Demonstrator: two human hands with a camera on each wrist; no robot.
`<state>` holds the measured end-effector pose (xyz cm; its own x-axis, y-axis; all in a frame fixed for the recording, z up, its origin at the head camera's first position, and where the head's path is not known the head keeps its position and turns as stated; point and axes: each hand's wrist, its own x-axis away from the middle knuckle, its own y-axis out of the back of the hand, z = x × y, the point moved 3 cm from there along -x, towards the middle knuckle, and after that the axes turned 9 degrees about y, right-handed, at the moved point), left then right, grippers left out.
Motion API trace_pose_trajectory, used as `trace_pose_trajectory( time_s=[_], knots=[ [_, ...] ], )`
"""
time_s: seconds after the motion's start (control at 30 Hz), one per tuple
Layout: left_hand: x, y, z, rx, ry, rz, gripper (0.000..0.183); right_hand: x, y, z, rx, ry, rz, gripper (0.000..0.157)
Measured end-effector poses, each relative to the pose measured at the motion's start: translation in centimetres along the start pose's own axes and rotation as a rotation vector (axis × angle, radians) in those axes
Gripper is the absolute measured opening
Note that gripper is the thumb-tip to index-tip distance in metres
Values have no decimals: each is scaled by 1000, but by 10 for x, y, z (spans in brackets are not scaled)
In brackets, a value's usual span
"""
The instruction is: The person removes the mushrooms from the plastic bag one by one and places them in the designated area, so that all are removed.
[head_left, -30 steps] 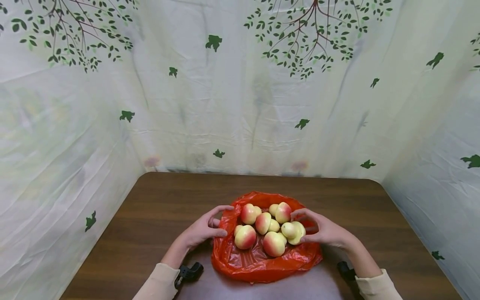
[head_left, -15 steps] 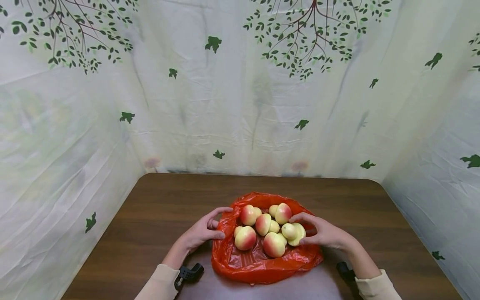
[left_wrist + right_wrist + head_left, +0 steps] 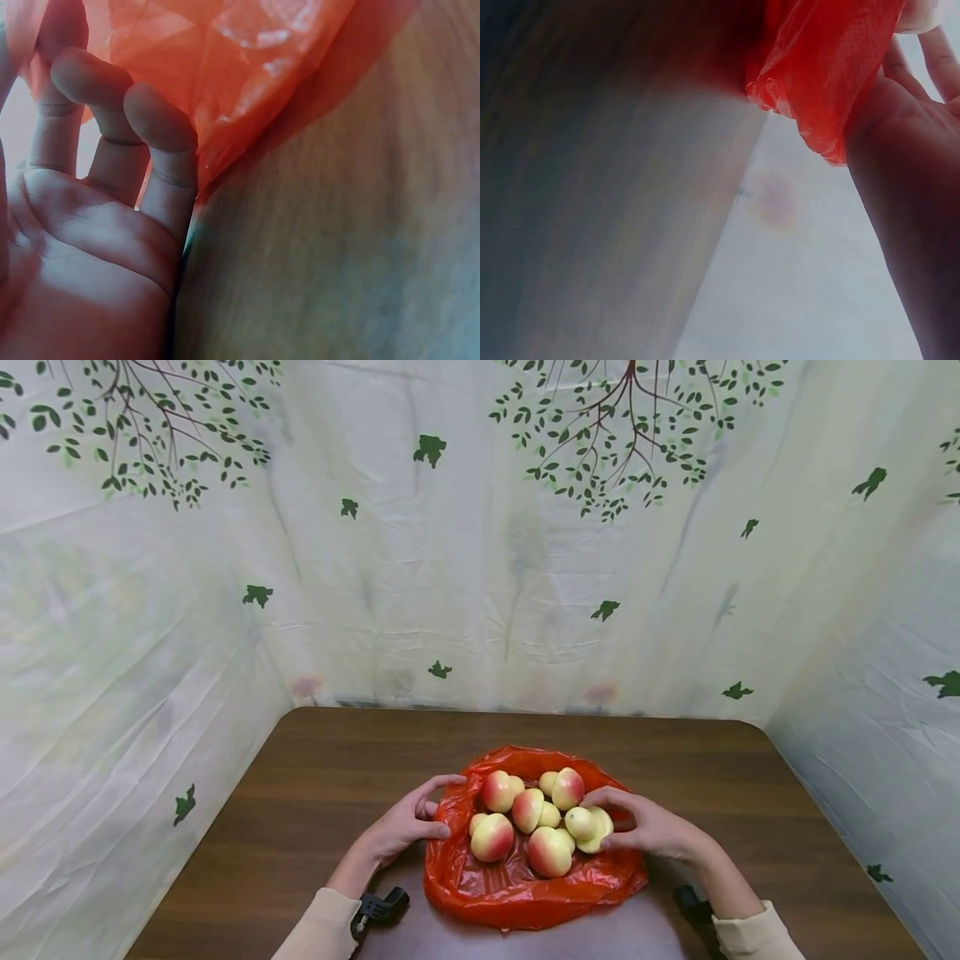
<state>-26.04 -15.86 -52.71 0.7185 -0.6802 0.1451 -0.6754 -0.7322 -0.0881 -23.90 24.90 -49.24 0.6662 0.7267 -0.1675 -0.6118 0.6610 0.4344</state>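
Observation:
A red plastic bag (image 3: 525,910) lies on the table with its mouth spread wide and its rim rolled outward. Several yellow pears with a red blush, one of them a pear (image 3: 491,837) at the left, sit inside. My left hand (image 3: 405,818) holds the bag's left rim between thumb and fingers; its curled fingers (image 3: 161,120) show against the plastic in the left wrist view. At the right side, my right hand (image 3: 645,822) reaches over the rim, thumb and fingertips around a paler pear (image 3: 602,831). That pear's narrow end points left.
The brown wooden table (image 3: 360,735) has a pale stretch in front of the bag. White cloth (image 3: 465,568) printed with leaves and branches hangs behind and on both sides. A black wrist strap (image 3: 381,906) is on the left wrist.
My right fingers have shifted very slightly around the paler pear. The left hand, the bag and the other pears stay in place.

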Motion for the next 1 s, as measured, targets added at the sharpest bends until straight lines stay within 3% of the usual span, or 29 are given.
trace_pose_trajectory(
  time_s=[0.43, 1.0],
  knots=[
    [-1, 0, 0, 2, 8, 2, 70, 4, 6, 11, -68, -36, -104, 50],
    [0, 0, 2, 27, -11, 15, 69, 9, 23, 17, -48, -4, -379, 53]
  ],
)
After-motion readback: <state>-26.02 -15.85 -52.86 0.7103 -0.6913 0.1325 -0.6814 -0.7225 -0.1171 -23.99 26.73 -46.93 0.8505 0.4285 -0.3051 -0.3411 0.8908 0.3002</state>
